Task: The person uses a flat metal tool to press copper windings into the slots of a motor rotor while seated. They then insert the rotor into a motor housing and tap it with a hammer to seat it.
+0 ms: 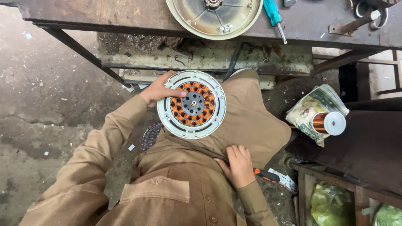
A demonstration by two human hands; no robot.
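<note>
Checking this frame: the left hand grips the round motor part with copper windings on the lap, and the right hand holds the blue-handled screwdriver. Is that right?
Not quite. In the head view the left hand does grip the round motor part on the lap, but the right hand holds nothing; it rests flat on the brown cloth. The blue-handled screwdriver lies untouched on the metal bench above.

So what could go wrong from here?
1. The round grey motor housing with copper windings rests on the lap, steadied only by the left hand at its rim; it could slide off.
2. The left thumb lies on the windings and might scuff them.
3. The right hand isn't supporting it.
</note>
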